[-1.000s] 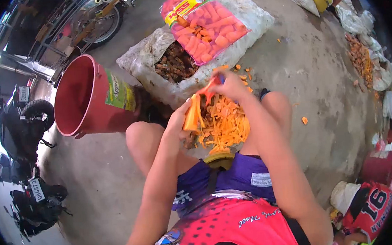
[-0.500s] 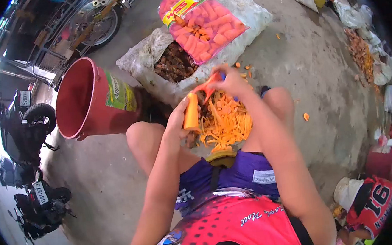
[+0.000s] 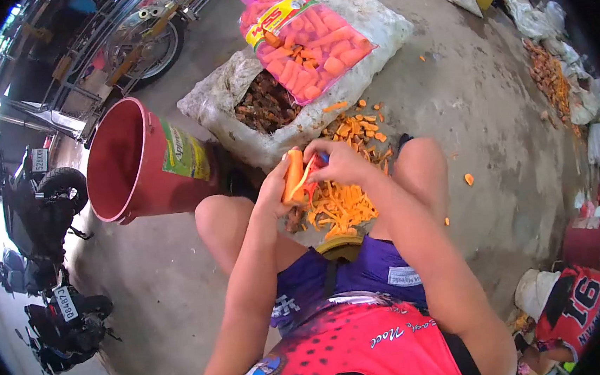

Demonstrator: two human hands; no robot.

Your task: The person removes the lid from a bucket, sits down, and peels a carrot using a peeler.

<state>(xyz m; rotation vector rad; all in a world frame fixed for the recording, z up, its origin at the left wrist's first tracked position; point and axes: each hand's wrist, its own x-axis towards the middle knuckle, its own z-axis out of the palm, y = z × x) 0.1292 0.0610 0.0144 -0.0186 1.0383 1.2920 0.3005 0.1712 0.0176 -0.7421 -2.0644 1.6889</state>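
Observation:
My left hand [image 3: 272, 192] is closed around an orange carrot [image 3: 292, 179], its peeled side facing up. In my right hand [image 3: 342, 161] is a red peeler [image 3: 315, 168] with a blue part, held against the carrot's right side. A pale strip of peel [image 3: 304, 177] curls up between carrot and peeler. Below both hands, on the floor between my legs, lies a heap of orange peelings [image 3: 340, 209]. Short cut carrot pieces [image 3: 364, 127] are scattered just beyond it.
Ahead, a pink mesh bag of carrots [image 3: 334, 40] rests on a white sack [image 3: 208, 99] with dark, dirty roots [image 3: 267, 104] in its mouth. A red bucket [image 3: 148, 182] stands left. Motorbikes [image 3: 51, 200] are parked farther left. Another person [image 3: 577, 307] sits at lower right.
The peeler has come down from beyond the carrot to its side, with my right hand drawn nearer to me. A peel strip now lifts off. My left hand still grips the carrot.

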